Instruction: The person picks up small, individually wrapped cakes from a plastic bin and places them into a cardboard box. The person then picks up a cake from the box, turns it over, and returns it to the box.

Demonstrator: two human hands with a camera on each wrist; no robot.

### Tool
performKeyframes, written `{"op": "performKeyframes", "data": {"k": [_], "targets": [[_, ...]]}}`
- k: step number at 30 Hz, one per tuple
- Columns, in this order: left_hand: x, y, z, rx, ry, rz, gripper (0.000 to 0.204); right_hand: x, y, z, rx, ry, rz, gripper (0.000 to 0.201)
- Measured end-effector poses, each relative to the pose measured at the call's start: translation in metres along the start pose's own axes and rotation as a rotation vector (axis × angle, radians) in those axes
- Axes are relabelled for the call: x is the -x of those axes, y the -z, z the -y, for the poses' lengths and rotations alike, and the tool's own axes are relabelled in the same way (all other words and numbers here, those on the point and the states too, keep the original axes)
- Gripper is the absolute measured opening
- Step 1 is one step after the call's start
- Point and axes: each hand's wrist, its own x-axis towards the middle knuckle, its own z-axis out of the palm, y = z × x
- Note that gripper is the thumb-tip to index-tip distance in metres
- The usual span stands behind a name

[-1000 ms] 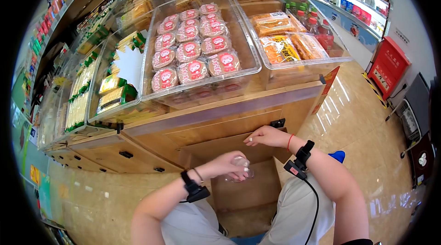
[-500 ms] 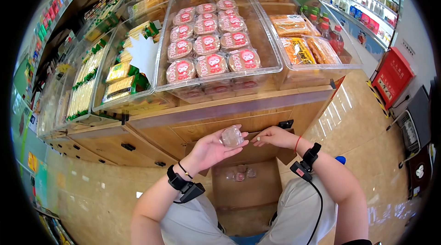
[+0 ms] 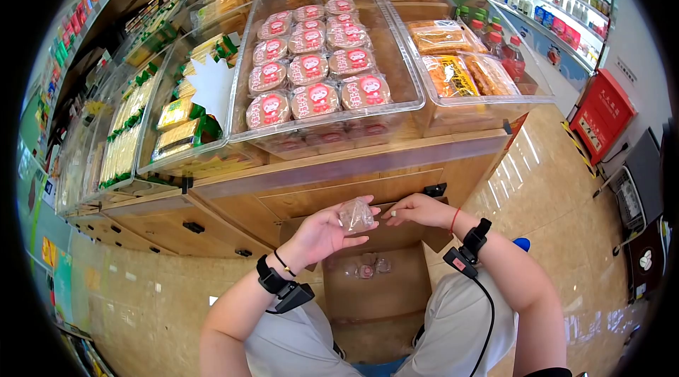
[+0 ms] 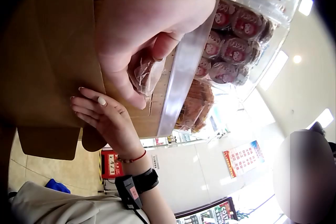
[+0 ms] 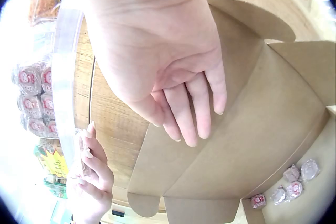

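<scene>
My left hand (image 3: 318,237) holds a round cake in clear wrapping (image 3: 356,215), thumb and fingers at its edges, just in front of the wooden cabinet. In the left wrist view the wrapped cake shows between the thumb and fingers. Beside it, my right hand (image 3: 423,210) hangs over the far flap of a cardboard box (image 3: 382,299); the right wrist view shows its fingers loosely bent and holding nothing. Several wrapped cakes (image 5: 294,189) with pink labels lie on the bottom of the box, between the person's knees.
Above the cabinet (image 3: 233,214), a clear bin (image 3: 417,105) holds rows of round cakes with pink labels. To its right sit packaged breads (image 3: 453,74) and bottles (image 3: 513,59); green-ended packs (image 3: 180,138) fill the bins to the left. A red box (image 3: 601,119) stands at the right wall.
My left hand has come up from inside the box with one wrapped cake and turned its palm upward. Over the last half second the cake has tilted a little. The right hand stays near the flap.
</scene>
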Motion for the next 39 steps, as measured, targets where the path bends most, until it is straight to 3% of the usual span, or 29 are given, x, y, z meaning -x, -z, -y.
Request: {"op": "performKeyframes", "data": {"k": [8, 17, 23, 29, 39], "targets": [[0.001, -0.002, 0.003, 0.018, -0.006, -0.001, 0.067, 0.001, -0.001, 0.002, -0.014, -0.016, 0.004, 0.033], [0.001, 0.020, 0.011, 0.000, -0.064, -0.056, 0.032, 0.000, 0.000, 0.001, -0.024, -0.014, 0.011, 0.033], [0.002, 0.004, 0.006, -0.167, -0.092, -0.127, 0.045, -0.001, 0.000, -0.001, -0.045, -0.014, 0.013, 0.033], [-0.001, -0.009, 0.004, 0.247, -0.054, 0.044, 0.069, 0.001, -0.001, 0.002, -0.048, -0.017, 0.008, 0.033], [-0.002, -0.009, 0.003, 0.272, -0.120, 0.025, 0.070, 0.001, 0.000, 0.002, -0.050, -0.016, 0.022, 0.034]]}}
